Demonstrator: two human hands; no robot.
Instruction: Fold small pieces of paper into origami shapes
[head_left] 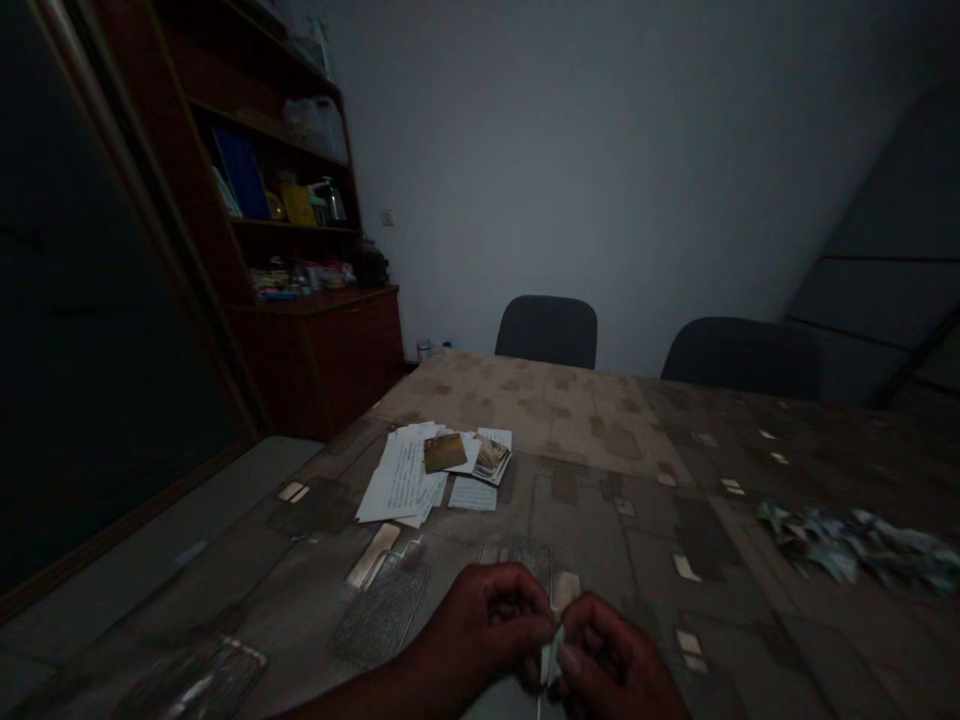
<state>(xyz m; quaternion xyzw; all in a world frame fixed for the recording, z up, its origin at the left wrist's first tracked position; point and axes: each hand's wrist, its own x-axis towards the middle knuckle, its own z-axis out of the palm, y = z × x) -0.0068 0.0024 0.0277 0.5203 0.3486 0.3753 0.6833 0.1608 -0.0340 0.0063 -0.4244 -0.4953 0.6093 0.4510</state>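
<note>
- Nearest to us, at the middle of the desk's near edge, we record the left hand (487, 630) and the right hand (616, 660) brought together, fingertips almost meeting.
- We find both hands pinching a small pale piece (557, 646) between thumbs and fingers, above the desk (600, 560); its folds and markings are too dim for us to read.
- We note a covering on the desk, patterned with rectangles, some of them shiny or light.
- Toward the right edge of the desk, well apart from the right hand, we observe a loose heap of crumpled paper pieces (859, 545), greenish and pale.
- Toward the left edge, beyond the left hand, we log a fanned stack of white printed sheets (401, 480). A brown-gold card (445, 453) lies on its right side, a picture card (492, 456) lies just right of that, and a small written sheet (474, 494) lies on the near side of the picture card.
- Behind the desk's far edge we count two dark chairs (547, 328).
- Past the far left corner we see a reddish cabinet (322, 350), its shelves holding a blue folder-like item (241, 172) and assorted containers.
- Farthest off, we register a plain wall (570, 150) with a socket (387, 217).
</note>
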